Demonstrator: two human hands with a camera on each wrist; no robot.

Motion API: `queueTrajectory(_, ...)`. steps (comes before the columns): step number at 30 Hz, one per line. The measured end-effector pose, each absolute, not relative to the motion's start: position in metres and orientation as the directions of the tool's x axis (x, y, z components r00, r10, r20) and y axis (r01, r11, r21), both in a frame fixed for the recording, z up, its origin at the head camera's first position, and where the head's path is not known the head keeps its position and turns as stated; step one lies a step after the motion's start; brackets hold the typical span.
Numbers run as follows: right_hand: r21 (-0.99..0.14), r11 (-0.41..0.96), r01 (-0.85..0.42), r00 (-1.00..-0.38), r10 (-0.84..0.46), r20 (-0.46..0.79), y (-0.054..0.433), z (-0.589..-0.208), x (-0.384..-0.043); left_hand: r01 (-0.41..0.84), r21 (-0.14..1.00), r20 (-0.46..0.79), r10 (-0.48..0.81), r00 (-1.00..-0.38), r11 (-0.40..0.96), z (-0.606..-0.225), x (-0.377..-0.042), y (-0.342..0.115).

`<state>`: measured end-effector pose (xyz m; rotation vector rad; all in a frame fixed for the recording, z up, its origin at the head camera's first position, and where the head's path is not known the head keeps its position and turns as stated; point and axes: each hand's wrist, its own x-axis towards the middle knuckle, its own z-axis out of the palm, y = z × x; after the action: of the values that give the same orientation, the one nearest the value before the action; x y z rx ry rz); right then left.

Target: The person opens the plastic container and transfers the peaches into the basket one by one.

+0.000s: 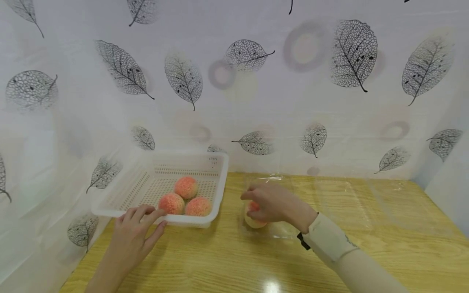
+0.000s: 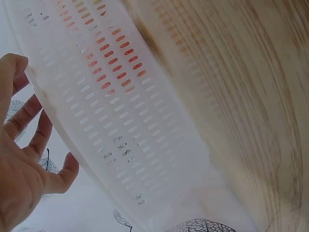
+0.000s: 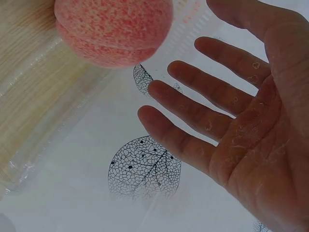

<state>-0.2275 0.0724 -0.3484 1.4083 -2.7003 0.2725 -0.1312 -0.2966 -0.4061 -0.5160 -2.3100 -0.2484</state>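
Observation:
My left hand (image 1: 133,234) rests its fingertips on the near rim of a white perforated plastic basket (image 1: 126,213), with the thumb just in front of the rim. In the left wrist view, its loosely bent fingers (image 2: 34,137) stand along that rim. Three red-and-yellow peaches lie in the basket, the rear peach (image 1: 186,187) among them. My right hand (image 1: 276,203) hovers over another peach (image 1: 253,221), which sits at the left end of a clear plastic tray (image 1: 283,235). From the right wrist, the fingers look spread and apart from the peach (image 3: 113,29).
More clear plastic trays lie to the right on the wooden table (image 1: 205,260), one tray (image 1: 342,203) closer and one further off. A white curtain (image 1: 253,110) printed with leaves hangs behind the table and down its left side.

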Motion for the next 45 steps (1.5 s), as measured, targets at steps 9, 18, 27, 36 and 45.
queueTrajectory(9,-0.093,0.581,-0.808,-0.589,-0.8,0.114,0.076,-0.36,-0.227,0.437,0.037,0.7,0.288,-0.653,0.899,-0.408,-0.13,-0.298)
queueTrajectory(18,-0.188,0.576,-0.796,-0.597,-0.798,0.083,0.079,-0.369,-0.229,0.438,0.036,0.705,0.287,-0.649,0.898,-0.408,-0.13,-0.296)
queueTrajectory(27,-0.224,0.626,-0.747,-0.643,-0.766,0.002,0.082,-0.367,-0.229,0.424,0.045,0.692,0.278,-0.667,0.905,-0.408,-0.129,-0.296)
queueTrajectory(36,-0.267,0.705,-0.657,-0.707,-0.699,-0.106,0.084,-0.371,-0.232,0.426,0.045,0.695,0.278,-0.663,0.904,-0.409,-0.13,-0.297)
queueTrajectory(45,-0.308,0.694,-0.651,-0.7,-0.706,-0.111,0.085,-0.375,-0.237,0.425,0.052,0.694,0.273,-0.667,0.904,-0.407,-0.131,-0.297)
